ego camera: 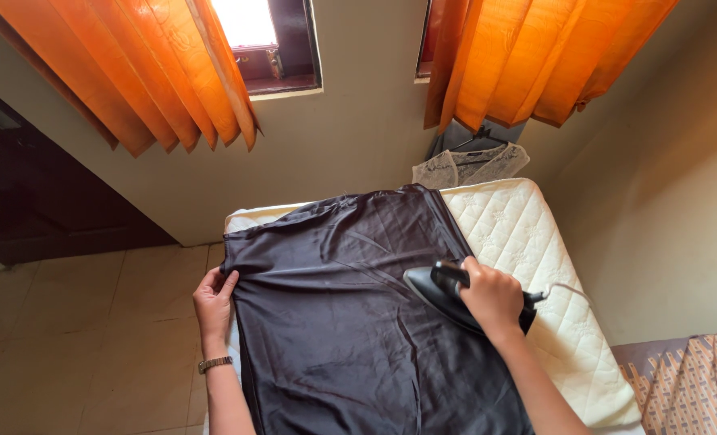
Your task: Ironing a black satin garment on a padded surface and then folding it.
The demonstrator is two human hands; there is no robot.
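On the padded board: dark satin cloth (350,314) spread flat.
Left hand (215,304): fingers pinch the cloth's edge, keeping it taut.
Right hand (491,296): fist wrapped round black iron's (443,294) handle, soleplate pressing fabric.

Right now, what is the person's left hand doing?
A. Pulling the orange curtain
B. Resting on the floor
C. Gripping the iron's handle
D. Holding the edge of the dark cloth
D: the left hand pinches the left edge of the dark cloth, while the right hand grips the iron.
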